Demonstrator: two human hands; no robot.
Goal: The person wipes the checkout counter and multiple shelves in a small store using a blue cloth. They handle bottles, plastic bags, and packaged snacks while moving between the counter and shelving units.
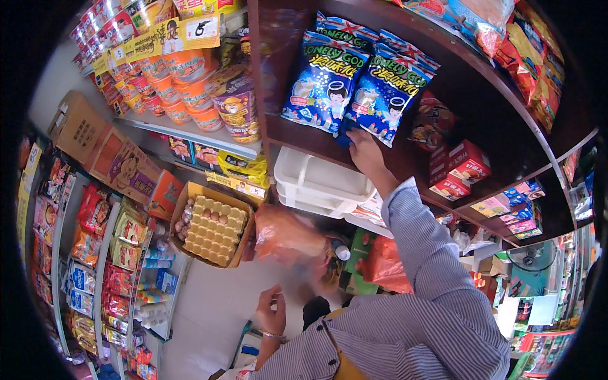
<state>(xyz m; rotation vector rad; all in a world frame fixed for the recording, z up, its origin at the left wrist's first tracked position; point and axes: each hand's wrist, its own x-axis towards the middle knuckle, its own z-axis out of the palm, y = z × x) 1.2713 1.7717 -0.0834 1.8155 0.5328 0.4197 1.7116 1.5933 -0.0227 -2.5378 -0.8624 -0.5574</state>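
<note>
My right hand reaches up to a dark brown wooden shelf. Its fingertips are at the lower edge of the blue snack bags, where a left bag and a right bag stand side by side. Whether the fingers grip or merely touch the packaging cannot be made out. More blue bags of the same kind show behind the front pair. Low beside my body, my left hand hangs above the floor with fingers loosely bent, a bracelet at its wrist and nothing visible in it.
White plastic bins sit below the shelf. An egg carton box stands left of an orange plastic bag. Red boxes share the shelf at right. Instant noodle tubs fill the upper left rack; packet shelves line the left.
</note>
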